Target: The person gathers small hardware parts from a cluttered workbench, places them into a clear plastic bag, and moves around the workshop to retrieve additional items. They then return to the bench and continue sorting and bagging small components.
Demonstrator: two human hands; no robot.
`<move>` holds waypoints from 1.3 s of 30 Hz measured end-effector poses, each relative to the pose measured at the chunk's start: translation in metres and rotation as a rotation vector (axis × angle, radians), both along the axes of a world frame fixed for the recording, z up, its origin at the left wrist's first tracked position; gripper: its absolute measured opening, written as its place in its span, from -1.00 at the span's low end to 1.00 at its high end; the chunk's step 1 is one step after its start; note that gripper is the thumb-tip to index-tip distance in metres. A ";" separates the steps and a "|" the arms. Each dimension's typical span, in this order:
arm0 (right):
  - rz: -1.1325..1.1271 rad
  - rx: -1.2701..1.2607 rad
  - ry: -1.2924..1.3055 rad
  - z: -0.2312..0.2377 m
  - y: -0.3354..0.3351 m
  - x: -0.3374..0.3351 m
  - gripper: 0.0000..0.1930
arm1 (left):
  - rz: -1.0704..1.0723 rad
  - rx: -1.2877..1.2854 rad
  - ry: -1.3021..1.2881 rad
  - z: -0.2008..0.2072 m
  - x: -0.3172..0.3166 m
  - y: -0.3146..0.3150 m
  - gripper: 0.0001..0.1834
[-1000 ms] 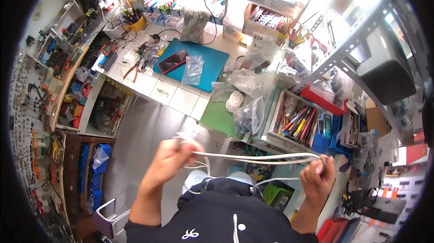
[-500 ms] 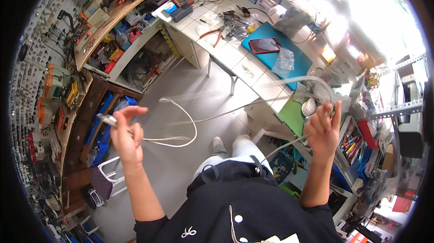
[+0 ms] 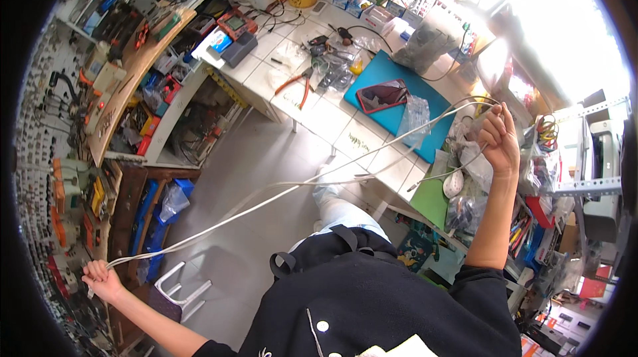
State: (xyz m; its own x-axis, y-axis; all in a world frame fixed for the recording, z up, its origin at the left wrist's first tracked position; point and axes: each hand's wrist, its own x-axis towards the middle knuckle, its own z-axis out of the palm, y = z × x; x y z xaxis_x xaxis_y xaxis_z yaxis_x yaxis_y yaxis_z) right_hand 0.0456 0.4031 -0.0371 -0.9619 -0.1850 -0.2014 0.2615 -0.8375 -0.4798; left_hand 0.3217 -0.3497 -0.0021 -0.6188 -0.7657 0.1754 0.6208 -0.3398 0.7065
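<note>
A long white cable [image 3: 292, 188] stretches in several strands across my front, slanting up from left to right. Its left end is in my left hand [image 3: 103, 280], which is closed, far out to the left beside the shelving. My right hand [image 3: 500, 139] grips the cable's other side, raised over the right end of the bench, fingers folded in. From my right hand a short loose length hangs toward a green sheet [image 3: 433, 191]. One strand sags below the taut one.
A white tiled bench [image 3: 319, 121] holds a teal flat board [image 3: 379, 68] with a red-edged phone [image 3: 382, 96], orange-handled pliers [image 3: 292, 85] and plastic bags. Cluttered wooden shelving [image 3: 129, 224] stands left. A stool [image 3: 189, 294] is on the floor at lower left.
My left hand has swung outward and down to the left, and my right hand has moved up and right. The cable, looped and loose before, is now drawn out long. My body has turned and stepped.
</note>
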 end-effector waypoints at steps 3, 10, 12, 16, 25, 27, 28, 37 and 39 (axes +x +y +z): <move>-0.012 0.015 -0.075 -0.003 0.015 -0.034 -0.77 | 0.126 -0.013 -0.010 0.015 -0.038 -0.046 -0.48; -0.112 0.010 -0.057 0.003 0.043 -0.084 -0.77 | 0.009 0.186 0.079 0.034 -0.150 -0.085 -0.45; -0.180 0.143 -0.066 0.009 0.056 -0.084 -0.73 | -0.072 0.139 0.069 0.037 -0.186 -0.094 -0.46; -0.379 0.411 -0.169 0.006 0.072 -0.064 -0.62 | -0.243 0.015 -0.004 0.039 -0.266 -0.118 -0.46; -0.774 0.577 -0.658 -0.058 0.016 0.026 -0.54 | -1.022 -0.147 0.061 0.065 -0.519 -0.017 -0.59; -0.789 0.506 -0.655 -0.065 -0.005 0.037 -0.60 | -1.170 -0.003 -0.014 0.065 -0.563 0.047 -0.62; -0.822 0.565 -0.678 -0.067 -0.014 0.040 -0.65 | -1.178 0.065 -0.046 0.059 -0.578 0.082 -0.64; -0.921 1.040 -0.691 -0.067 -0.040 0.043 -0.79 | -1.674 0.136 -0.168 0.004 -0.593 0.313 -0.61; -0.883 1.123 -0.660 -0.070 -0.036 0.032 -0.79 | -1.704 0.084 -0.186 -0.002 -0.578 0.339 -0.72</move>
